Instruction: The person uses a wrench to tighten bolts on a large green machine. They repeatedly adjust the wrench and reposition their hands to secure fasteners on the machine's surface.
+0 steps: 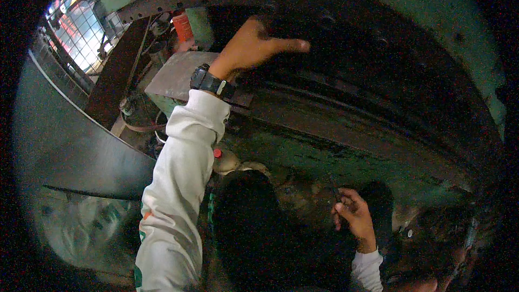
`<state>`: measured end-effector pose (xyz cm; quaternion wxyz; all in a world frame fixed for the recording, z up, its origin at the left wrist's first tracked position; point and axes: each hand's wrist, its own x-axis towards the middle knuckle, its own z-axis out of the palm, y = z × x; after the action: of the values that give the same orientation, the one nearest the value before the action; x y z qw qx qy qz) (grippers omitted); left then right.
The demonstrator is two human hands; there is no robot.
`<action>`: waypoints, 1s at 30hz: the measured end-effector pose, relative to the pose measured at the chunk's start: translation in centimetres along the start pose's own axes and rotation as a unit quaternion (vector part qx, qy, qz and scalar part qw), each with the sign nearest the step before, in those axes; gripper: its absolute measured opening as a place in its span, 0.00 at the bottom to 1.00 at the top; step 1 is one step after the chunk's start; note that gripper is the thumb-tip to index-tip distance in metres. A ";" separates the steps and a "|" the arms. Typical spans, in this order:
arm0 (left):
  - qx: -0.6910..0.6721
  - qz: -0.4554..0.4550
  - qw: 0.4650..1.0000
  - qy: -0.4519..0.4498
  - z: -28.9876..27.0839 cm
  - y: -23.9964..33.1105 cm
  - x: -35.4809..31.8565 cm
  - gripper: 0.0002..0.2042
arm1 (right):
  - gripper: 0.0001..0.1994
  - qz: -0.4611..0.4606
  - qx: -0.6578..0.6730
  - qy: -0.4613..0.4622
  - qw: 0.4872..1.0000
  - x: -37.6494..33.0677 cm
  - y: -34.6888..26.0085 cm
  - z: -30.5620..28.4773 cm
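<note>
Hands apart: left hand [254, 46] spread on dark greasy wheel [346, 65], right hand [354, 216] pinching thin black rod [335, 188].

Curved sheet-metal guard [70, 140], grey, at left, lower edge dark. Wire-mesh window [81, 32], brightly lit, upper left. Grey metal block [173, 73] on a green base, below the window side. Orange canister [183, 26] standing above the block, among dim fittings. Brown belt loop [141, 127] lying below the block. Pale bottle [224, 161] with a red cap [217, 153], low at centre, tilted. Green painted rim [411, 0] arcing across the top and right, chipped and grimy.
</note>
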<state>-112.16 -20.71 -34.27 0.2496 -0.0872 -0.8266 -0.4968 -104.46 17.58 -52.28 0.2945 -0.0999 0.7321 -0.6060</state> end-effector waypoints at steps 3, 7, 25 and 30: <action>-0.009 0.023 1.000 -0.012 0.2 -1.4 0.0 0.27 | 0.20 0.023 0.054 0.015 0.998 -1.6 -0.3 0.1; -0.021 -0.022 1.000 0.003 1.7 -1.2 -0.3 0.27 | 0.21 0.055 0.237 0.001 0.970 -4.4 -0.1 -2.4; -0.117 0.000 0.988 0.102 3.3 -4.1 0.1 0.31 | 0.22 -0.162 0.068 0.150 0.973 -3.0 -6.6 -2.8; -0.178 0.016 0.980 0.089 3.7 -4.5 0.0 0.27 | 0.21 -0.189 0.026 0.130 0.973 -2.0 -10.8 -0.2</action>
<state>-115.13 -19.74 -39.23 0.3106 -0.0988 -0.6980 -0.6376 -105.20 16.12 -41.43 0.0793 -0.1493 0.7163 -0.6770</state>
